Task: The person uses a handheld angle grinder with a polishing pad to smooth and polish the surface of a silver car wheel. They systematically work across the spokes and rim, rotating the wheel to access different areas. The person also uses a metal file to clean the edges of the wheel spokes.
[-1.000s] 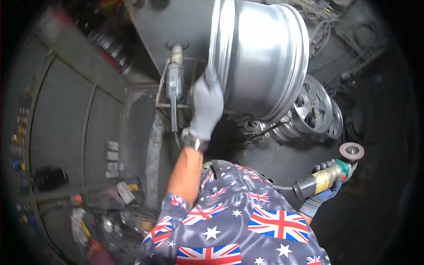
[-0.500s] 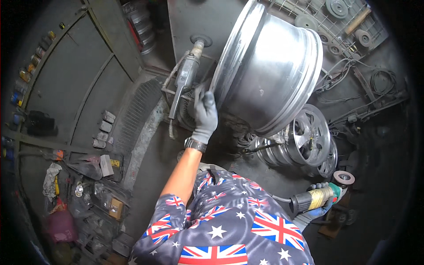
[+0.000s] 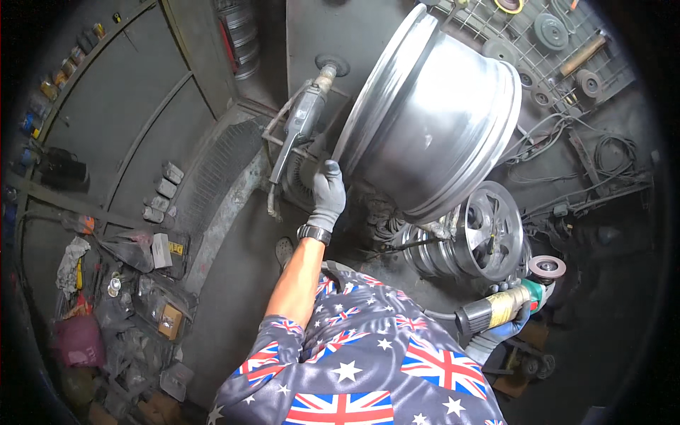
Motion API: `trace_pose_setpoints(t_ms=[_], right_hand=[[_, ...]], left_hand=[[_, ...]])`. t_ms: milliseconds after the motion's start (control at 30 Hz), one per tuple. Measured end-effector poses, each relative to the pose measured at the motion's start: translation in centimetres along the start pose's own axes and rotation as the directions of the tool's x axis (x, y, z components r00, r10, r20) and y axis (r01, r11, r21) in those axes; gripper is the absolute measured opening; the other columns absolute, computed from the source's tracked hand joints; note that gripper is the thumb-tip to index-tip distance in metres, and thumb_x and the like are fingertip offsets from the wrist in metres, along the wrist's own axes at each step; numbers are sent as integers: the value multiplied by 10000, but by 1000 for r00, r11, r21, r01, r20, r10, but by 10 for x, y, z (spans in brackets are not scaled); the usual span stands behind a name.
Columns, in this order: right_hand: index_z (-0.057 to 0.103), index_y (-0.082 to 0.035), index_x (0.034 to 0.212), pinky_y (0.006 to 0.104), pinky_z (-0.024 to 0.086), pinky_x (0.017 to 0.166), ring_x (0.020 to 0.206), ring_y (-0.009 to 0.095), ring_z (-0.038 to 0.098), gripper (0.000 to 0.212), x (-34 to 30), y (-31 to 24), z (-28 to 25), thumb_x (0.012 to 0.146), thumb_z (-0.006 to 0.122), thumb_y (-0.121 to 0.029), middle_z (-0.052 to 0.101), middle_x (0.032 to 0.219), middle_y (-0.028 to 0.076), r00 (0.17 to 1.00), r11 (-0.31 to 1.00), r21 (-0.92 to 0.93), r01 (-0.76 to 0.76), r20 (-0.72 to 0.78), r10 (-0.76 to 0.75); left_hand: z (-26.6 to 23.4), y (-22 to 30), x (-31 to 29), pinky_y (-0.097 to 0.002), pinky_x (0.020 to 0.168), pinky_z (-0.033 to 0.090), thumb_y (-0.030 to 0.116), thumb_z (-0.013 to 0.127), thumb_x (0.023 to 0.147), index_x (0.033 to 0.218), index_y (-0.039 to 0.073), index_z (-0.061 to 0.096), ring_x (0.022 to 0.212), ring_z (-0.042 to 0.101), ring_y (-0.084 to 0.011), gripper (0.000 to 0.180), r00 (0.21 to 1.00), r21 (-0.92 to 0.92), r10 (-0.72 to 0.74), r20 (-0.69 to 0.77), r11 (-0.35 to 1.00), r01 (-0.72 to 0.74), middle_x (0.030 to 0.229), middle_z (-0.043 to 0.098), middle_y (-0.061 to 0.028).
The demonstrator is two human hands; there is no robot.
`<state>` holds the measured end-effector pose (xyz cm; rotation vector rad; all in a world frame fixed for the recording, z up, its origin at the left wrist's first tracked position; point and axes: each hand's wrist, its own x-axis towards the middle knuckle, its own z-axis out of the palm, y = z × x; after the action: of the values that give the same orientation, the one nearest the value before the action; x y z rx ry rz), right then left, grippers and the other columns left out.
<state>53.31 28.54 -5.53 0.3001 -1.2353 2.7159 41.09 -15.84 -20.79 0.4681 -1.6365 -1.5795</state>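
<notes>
A large bare-metal wheel rim (image 3: 453,120) stands tilted in front of me, its barrel shiny and its left lip wide. My left hand (image 3: 327,197), in a grey glove, is closed at the lower left edge of that lip, thumb upward; its fingers are partly hidden. Off to the lower right, my right hand (image 3: 511,327), also gloved, wraps round an angle grinder (image 3: 496,312) with a green head and yellow tape on its body. The grinder carries a round abrasive disc (image 3: 547,267), apart from the wheel rim.
Beyond my left hand a grey power tool (image 3: 304,117) hangs on a metal frame. More wheels (image 3: 489,234) are stacked below the rim. Discs (image 3: 551,32) and cables (image 3: 613,138) hang on the right wall. Bags and boxes (image 3: 168,322) crowd the left floor.
The view has shifted slightly. My left hand has moved a little down along the lip, and its fingers look more curled. The grinder in my right hand has moved slightly left and up.
</notes>
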Motion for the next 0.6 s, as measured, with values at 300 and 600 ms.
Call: trace_pose_setpoints(t_ms=[300,600], right_hand=[[493,27,1374,501,494,995,1106,307,608,644,-10,7,2,941,673,-414,621,1232,156,999,999,40,37,-40,-35],[513,37,1349,485,503,976,1076,294,611,631,-13,38,26,936,674,-412,627,1181,150,965,987,23,162,-211,-154]], left_hand=[[3,176,77,-547,669,486,472,377,1109,834,3,697,725,640,-493,631,959,228,269,91,931,-283,724,656,-255],[-16,91,43,-420,1093,433,306,434,1123,1226,-87,613,1259,597,-361,444,961,-88,241,137,969,-231,1316,619,-247]])
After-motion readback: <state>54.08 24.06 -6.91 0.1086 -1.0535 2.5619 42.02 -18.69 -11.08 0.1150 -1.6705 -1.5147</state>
